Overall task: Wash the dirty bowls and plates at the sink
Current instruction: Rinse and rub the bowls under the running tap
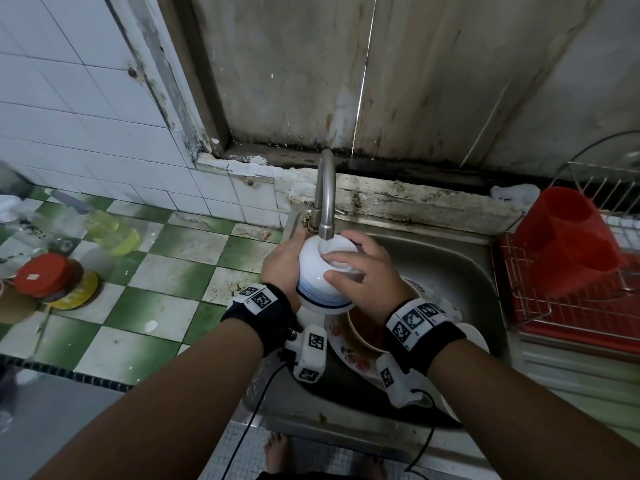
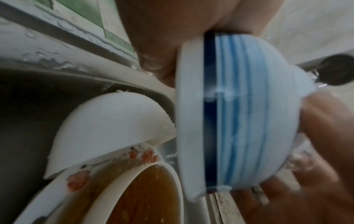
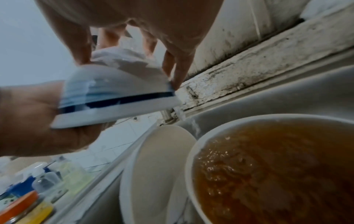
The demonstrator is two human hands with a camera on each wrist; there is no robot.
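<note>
— Holding what under the tap (image 1: 325,199)?
— Blue-striped bowl (image 1: 322,271), upside down, above the sink (image 1: 450,268). Left hand (image 1: 282,268) cupping its left side, fingers curled round; right hand (image 1: 367,271) on its right, fingers spread over the base.
— Below?
— Bowl of brown water (image 3: 268,166) on a flowered plate (image 2: 76,180).

A red-lidded jar (image 1: 46,276) stands on the checkered worktop (image 1: 180,251) at nine o'clock. A yellow bottle (image 1: 110,232) lies just beyond it. At three o'clock a red cup (image 1: 568,244) sits in a wire rack (image 1: 519,299).

A home kitchen is shown by the stainless-steel sink (image 1: 450,268), curved metal tap (image 1: 325,195), green-and-white checked tiled counter (image 1: 166,271) and red wire dish rack (image 1: 561,303).
</note>
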